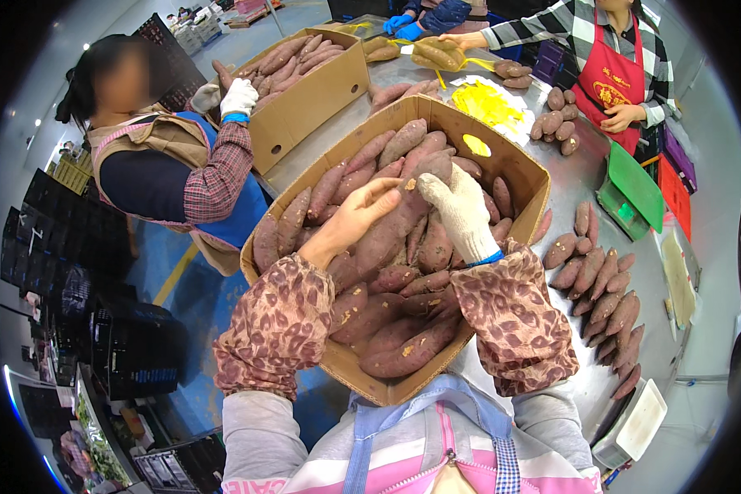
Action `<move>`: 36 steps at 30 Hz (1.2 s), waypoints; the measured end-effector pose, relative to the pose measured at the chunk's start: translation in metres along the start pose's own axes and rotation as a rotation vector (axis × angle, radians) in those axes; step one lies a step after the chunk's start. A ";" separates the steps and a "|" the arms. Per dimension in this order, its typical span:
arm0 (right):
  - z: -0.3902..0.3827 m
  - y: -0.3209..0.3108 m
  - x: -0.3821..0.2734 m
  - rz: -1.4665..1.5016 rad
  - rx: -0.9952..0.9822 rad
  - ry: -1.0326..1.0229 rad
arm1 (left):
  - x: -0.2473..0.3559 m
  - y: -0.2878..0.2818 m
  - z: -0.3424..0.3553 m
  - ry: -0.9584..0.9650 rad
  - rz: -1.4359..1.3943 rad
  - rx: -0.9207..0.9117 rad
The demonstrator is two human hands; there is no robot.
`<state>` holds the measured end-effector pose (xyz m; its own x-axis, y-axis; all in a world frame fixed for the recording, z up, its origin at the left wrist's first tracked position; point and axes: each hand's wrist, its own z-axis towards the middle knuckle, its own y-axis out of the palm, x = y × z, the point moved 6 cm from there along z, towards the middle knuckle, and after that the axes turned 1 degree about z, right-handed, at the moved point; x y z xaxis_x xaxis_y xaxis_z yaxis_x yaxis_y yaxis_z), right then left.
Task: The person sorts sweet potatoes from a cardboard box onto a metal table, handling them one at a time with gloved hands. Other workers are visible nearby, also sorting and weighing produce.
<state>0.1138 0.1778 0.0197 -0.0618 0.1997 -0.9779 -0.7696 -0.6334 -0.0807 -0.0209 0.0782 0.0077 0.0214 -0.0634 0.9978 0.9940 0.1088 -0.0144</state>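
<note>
A cardboard box (281,206) full of purple-skinned sweet potatoes (407,350) stands in front of me. My bare left hand (356,218) is over the pile, fingers and thumb apart, its fingertips beside a long, thick sweet potato (389,237). My right hand (461,210), in a whitish knit glove, closes on a sweet potato (435,165) near the middle of the box. The glove hides part of that grip. Patterned sleeve covers reach up to both wrists.
Another box of sweet potatoes (305,107) stands far left, where a gloved co-worker (169,156) handles them. Across the metal table, a person in a red apron (613,78) touches bagged sweet potatoes (438,54). A green scale (630,191) and loose sweet potatoes (605,292) lie right.
</note>
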 end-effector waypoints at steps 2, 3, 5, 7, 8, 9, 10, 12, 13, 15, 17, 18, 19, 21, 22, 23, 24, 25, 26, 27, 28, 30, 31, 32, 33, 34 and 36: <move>-0.005 0.003 0.003 0.296 -0.030 -0.002 | -0.017 0.008 -0.013 -0.313 -0.432 -0.116; -0.006 0.005 0.004 0.299 -0.051 -0.010 | -0.020 0.007 -0.014 -0.341 -0.410 -0.108; -0.007 0.007 0.004 0.311 -0.070 -0.028 | -0.018 0.010 -0.013 -0.309 -0.495 -0.219; -0.005 0.009 0.006 0.322 -0.054 -0.054 | -0.023 0.004 -0.013 -0.337 -0.477 -0.170; -0.003 0.008 0.006 0.329 -0.034 -0.067 | -0.024 0.004 -0.013 -0.343 -0.496 -0.170; -0.001 0.007 0.009 0.152 -0.014 -0.050 | -0.025 0.002 -0.012 -0.328 -0.481 -0.151; 0.002 0.006 0.012 -0.025 0.005 -0.033 | -0.025 0.003 -0.012 -0.308 -0.484 -0.148; 0.005 0.005 0.016 -0.200 0.027 -0.048 | -0.026 0.002 -0.011 -0.285 -0.487 -0.074; 0.006 0.006 0.016 -0.198 0.031 -0.077 | -0.028 0.002 -0.010 -0.283 -0.489 -0.005; 0.005 0.009 0.022 -0.188 0.020 -0.041 | -0.028 -0.001 -0.008 -0.252 -0.465 0.086; 0.004 0.013 0.031 -0.171 -0.006 0.090 | -0.024 -0.006 -0.002 -0.193 -0.413 0.127; 0.002 0.014 0.031 -0.199 0.033 0.105 | -0.024 -0.006 -0.001 -0.145 -0.524 0.159; 0.000 0.017 0.030 -0.177 -0.004 0.101 | -0.026 -0.012 0.000 -0.158 -0.473 0.226; -0.004 0.023 0.025 -0.120 -0.087 0.103 | -0.027 -0.020 0.000 -0.161 -0.424 0.315; -0.005 0.025 0.023 -0.202 -0.083 0.102 | -0.026 -0.023 -0.002 -0.118 -0.370 0.356; -0.007 0.028 0.017 -0.257 -0.111 0.053 | -0.026 -0.025 -0.004 -0.104 -0.310 0.422; -0.009 0.031 0.014 -0.317 -0.133 0.038 | -0.026 -0.026 -0.006 -0.086 -0.247 0.486; -0.011 0.034 0.011 -0.377 -0.155 0.023 | -0.024 -0.025 -0.007 -0.064 -0.209 0.508; -0.014 0.035 0.006 -0.426 -0.173 -0.040 | -0.023 -0.022 -0.008 -0.038 -0.171 0.529; -0.015 0.039 0.002 -0.519 -0.159 -0.098 | -0.021 -0.020 -0.009 -0.012 -0.132 0.549; -0.016 0.038 0.001 -0.535 -0.154 -0.089 | -0.019 -0.016 -0.011 0.037 -0.132 0.529; -0.016 0.038 0.001 -0.487 -0.148 -0.072 | -0.017 -0.012 -0.009 0.042 -0.254 0.451; -0.016 0.036 0.003 -0.425 -0.152 -0.038 | -0.016 -0.013 -0.009 0.042 -0.318 0.412; -0.014 0.034 0.004 -0.364 -0.156 -0.004 | -0.012 -0.012 -0.006 0.055 -0.318 0.316; -0.013 0.034 0.004 -0.142 -0.178 0.018 | -0.011 -0.015 -0.007 0.062 -0.345 0.320; -0.011 0.034 0.004 0.069 -0.195 0.058 | -0.011 -0.018 -0.007 0.071 -0.373 0.323; -0.013 0.031 0.009 0.445 -0.163 0.217 | -0.010 -0.024 -0.006 0.085 -0.391 0.338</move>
<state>0.0979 0.1503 0.0059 -0.2136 -0.2643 -0.9405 -0.5888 -0.7334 0.3399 -0.0446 0.0700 -0.0026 -0.3221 -0.2419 0.9153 0.8394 0.3742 0.3943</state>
